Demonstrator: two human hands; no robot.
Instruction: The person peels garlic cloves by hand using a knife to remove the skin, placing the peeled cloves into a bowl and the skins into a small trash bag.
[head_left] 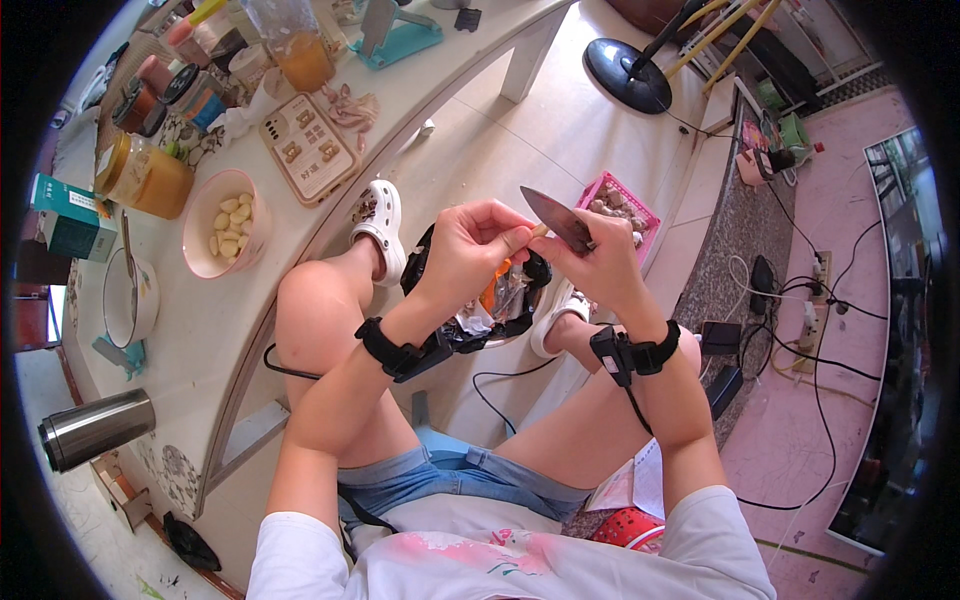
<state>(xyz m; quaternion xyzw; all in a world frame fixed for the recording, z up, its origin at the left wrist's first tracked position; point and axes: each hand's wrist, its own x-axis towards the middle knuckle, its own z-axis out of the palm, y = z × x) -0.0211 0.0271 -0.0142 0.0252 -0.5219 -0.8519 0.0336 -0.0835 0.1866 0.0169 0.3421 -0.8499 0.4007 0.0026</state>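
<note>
Above a bin lined with a black bag (413,272), between my knees, my two hands meet. My right hand (600,265) grips a small knife (556,215), its dark blade slanting up to the left. Pinched in the fingers of my left hand (470,250) is a small pale garlic clove (540,230), mostly covered by the fingertips; the right thumb is close against it. On the table to the left, a pink bowl (190,247) holds several peeled cloves (232,222). A pink basket (655,213) of what look like unpeeled garlic bulbs stands on the floor beyond my right hand.
The white table (215,340) at left carries jars (150,178), a white bowl (130,310), a steel tumbler (98,428) and a bear-patterned tray (312,150). Cables (815,330) run along the stone ledge at right beside a screen (900,350). A fan base (628,78) stands ahead.
</note>
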